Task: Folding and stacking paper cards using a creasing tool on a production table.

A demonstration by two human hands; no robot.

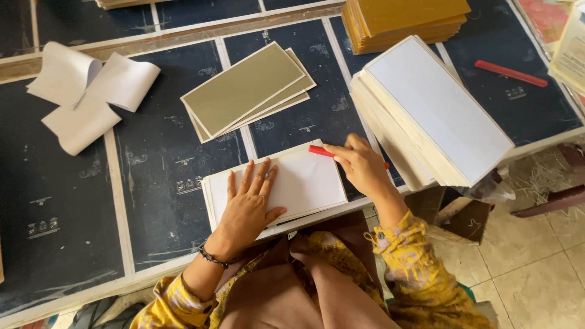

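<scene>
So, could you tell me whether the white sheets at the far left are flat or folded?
Folded. The white sheets curl over themselves in loose loops on the dark table, their edges lifted, unlike the flat stack under the left hand.

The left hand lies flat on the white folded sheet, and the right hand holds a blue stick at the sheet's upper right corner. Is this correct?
Not quite. In the head view the stick in the right hand is red, not blue. The rest holds: the left hand lies flat on the white sheet.

Head camera, looking steeply down, close over table [152, 201]
</scene>
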